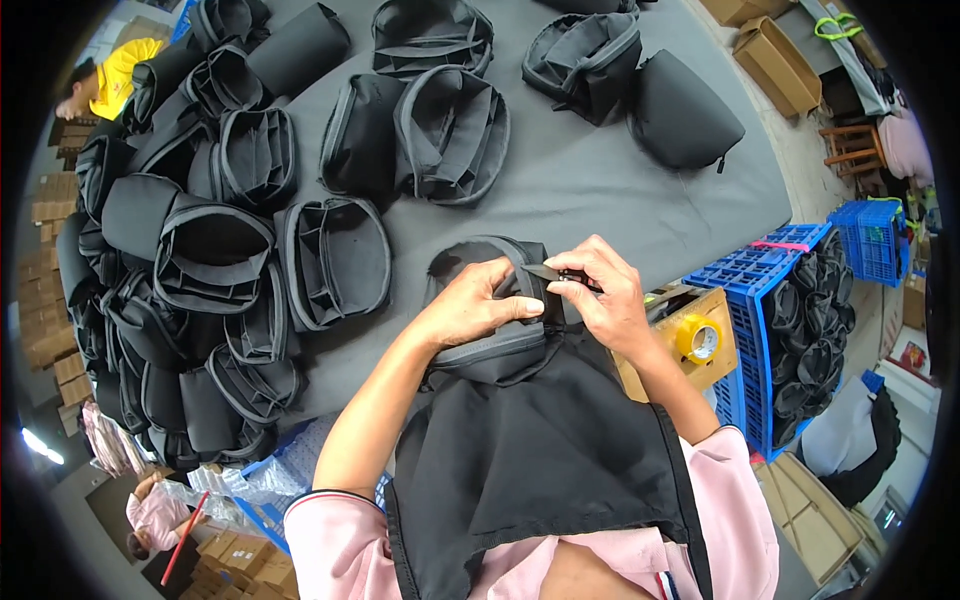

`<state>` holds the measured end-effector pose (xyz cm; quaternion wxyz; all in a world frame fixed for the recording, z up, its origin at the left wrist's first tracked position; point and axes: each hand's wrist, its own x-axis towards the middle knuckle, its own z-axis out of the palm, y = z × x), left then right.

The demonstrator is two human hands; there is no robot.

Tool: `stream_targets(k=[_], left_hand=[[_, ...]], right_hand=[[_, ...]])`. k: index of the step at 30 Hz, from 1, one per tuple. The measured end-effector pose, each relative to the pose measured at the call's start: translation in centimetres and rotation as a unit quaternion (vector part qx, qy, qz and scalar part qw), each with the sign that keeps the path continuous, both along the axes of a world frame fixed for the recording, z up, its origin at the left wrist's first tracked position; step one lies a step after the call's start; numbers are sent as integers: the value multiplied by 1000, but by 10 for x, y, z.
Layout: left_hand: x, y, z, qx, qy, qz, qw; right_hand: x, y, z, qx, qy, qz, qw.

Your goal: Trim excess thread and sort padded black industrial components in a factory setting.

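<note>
The left hand (480, 305) is gripping the rim of an open black bag (500, 350), which is lying on the near side of the table (600, 205). The right hand (605, 295) is pinching a small cutting tool (541, 271), its tip pointing left at the rim; contact is hard to tell. The person is apparently trimming the edge; the next move is probably calling for taut fabric and fingers staying clear.

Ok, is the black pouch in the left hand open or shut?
Open: the black pouch gapes, its inside showing beyond the left hand.
</note>
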<state>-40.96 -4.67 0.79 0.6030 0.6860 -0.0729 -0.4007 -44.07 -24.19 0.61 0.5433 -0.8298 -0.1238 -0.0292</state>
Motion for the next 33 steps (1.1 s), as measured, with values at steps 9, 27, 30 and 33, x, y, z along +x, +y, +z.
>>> stream_targets(k=[9, 27, 30, 33], left_hand=[[-2, -5, 10, -31, 48, 19, 998], [-2, -2, 7, -93, 57, 84, 990], [0, -3, 6, -101, 84, 85, 988], [-1, 0, 4, -98, 74, 99, 987]], right_hand=[[-1, 6, 2, 92, 50, -70, 992], [-29, -8, 0, -93, -49, 6, 994], [-30, -8, -5, -82, -86, -24, 993], [-34, -12, -2, -71, -48, -41, 996]])
